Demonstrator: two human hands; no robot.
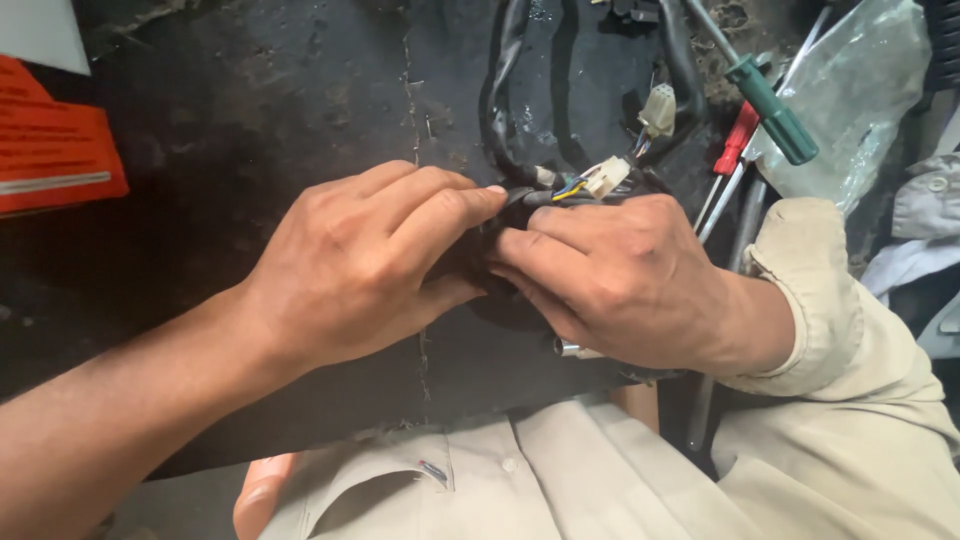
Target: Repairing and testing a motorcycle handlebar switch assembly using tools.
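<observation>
Beige shirt cloth point(560, 480) lies closest, under my wrists. Above it my left hand point(360, 265) and right hand point(620, 275) meet over the dark tabletop point(250, 130), each grip closed on the black wire bundle point(515, 205) pinched between the fingertips. From the bundle coloured wires run to a white connector point(607, 176) just past my right knuckles. Another pale connector point(657, 108) hangs farther up. A green-handled screwdriver point(772, 110) and a red-handled screwdriver point(737, 140) lie near a clear plastic bag point(860, 90).
</observation>
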